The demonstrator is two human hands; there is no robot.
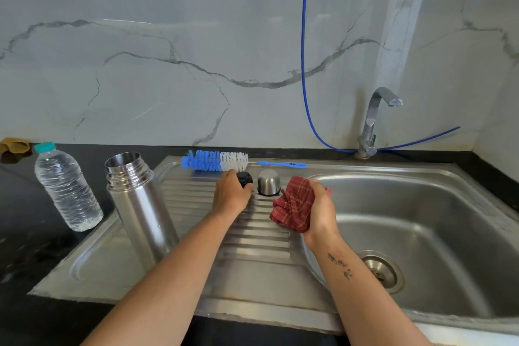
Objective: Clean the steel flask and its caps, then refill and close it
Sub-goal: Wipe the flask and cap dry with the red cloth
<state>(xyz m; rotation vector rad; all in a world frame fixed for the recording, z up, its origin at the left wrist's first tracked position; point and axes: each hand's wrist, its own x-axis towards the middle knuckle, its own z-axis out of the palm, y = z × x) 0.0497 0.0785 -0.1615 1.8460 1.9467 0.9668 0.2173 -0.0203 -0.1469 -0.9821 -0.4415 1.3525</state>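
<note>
My left hand (231,191) is curled round the black cap (245,178) on the drainboard (252,236), and my right hand (320,209) grips the bunched red cloth (293,205). The two hands are near, cloth just right of the cap, so wiping looks like a short inward move. The steel cap (268,182) stands between them (mouth down), and the open flask (137,205) stands upright to my left.
</note>
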